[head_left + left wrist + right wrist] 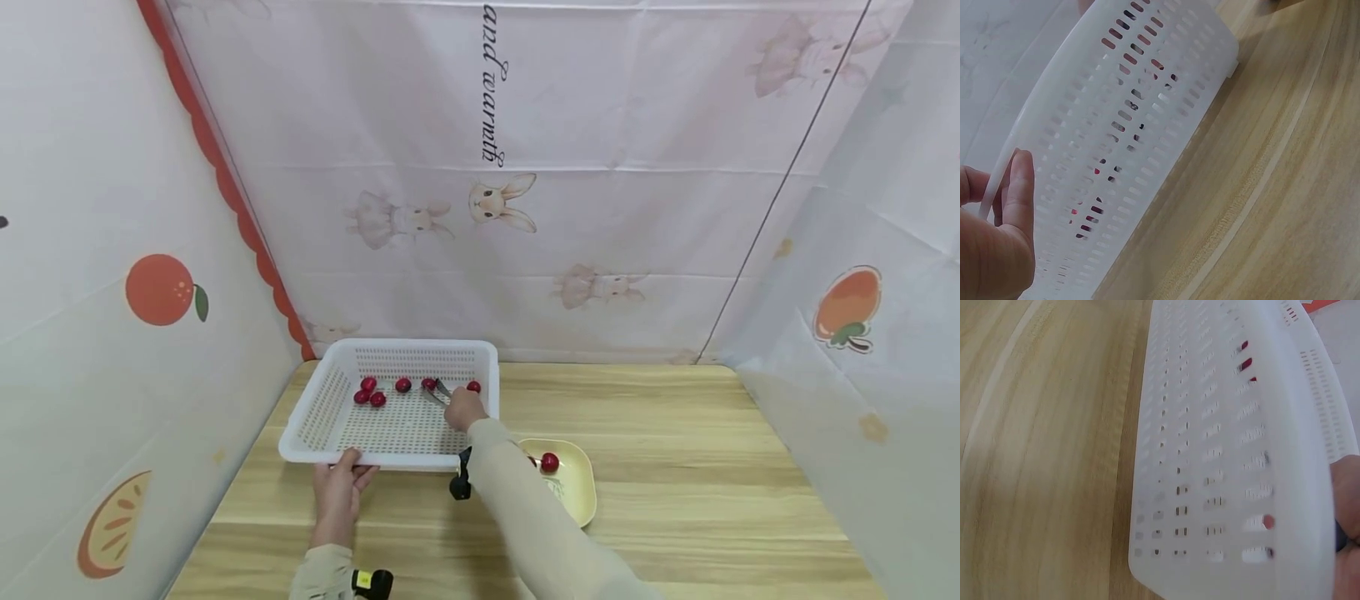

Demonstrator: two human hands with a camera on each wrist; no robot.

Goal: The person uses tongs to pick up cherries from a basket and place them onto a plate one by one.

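A white perforated plastic basket (390, 458) stands on the table with several glossy red cherry-like fruits (378, 400) inside. My left hand (339, 492) grips its near rim, thumb over the edge and fingers beneath; the left wrist view shows that hand (1004, 231) pinching the rim. Reaching over the near right side, my right hand (465, 408) holds metal tongs (435, 397). The tongs' tips lie right at one red fruit (428, 384) near the far wall. Another fruit (473, 387) sits just beyond the right hand. In the right wrist view the basket wall (1210, 456) hides most of the tongs.
A pale yellow dish (577, 492) with red fruit (550, 462) in it stands right of the basket, partly behind my right sleeve (525, 508). The wooden table (675, 467) is bordered by printed cloth walls (600, 208) at the back and sides.
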